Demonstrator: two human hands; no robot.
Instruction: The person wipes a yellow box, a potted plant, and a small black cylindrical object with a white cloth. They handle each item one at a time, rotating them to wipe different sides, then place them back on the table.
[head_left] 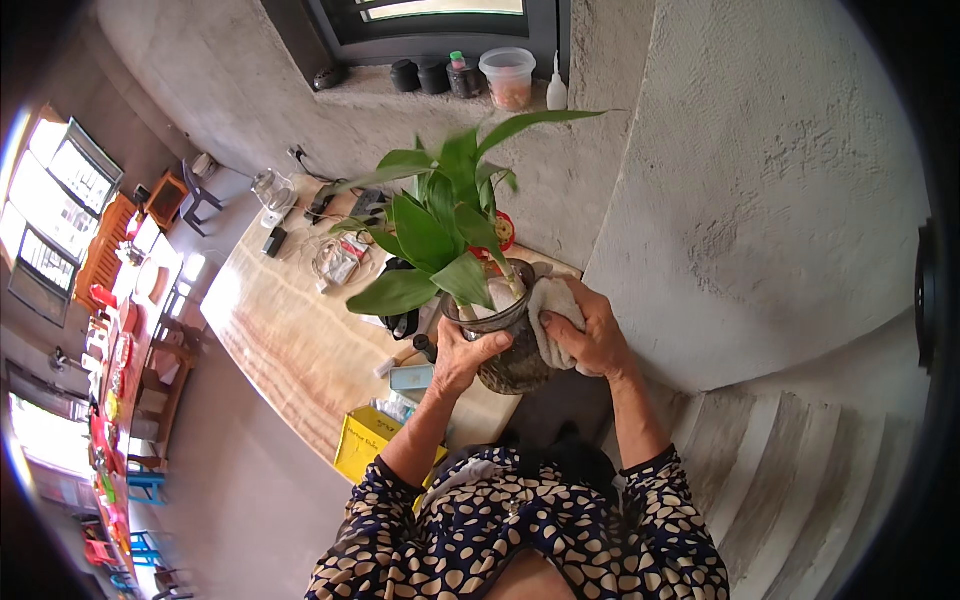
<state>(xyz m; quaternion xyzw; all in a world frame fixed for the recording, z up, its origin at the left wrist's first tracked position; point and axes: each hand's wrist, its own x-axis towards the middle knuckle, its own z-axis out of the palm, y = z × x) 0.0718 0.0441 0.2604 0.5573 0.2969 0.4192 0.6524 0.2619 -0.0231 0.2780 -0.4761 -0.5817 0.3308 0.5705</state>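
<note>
A glass vase (512,352) with pebbles at its bottom holds a green leafy plant (440,230). My left hand (462,355) grips the vase on its left side and holds it up in front of me. My right hand (590,330) presses a pale cloth (552,305) against the vase's right side near the rim.
A wooden counter (290,340) stretches to the left with cables, a small blender jar (268,188), a light blue box (411,377) and a yellow box (365,440). Jars and a plastic tub (507,75) stand on the window ledge. Rough plaster wall on the right, steps lower right.
</note>
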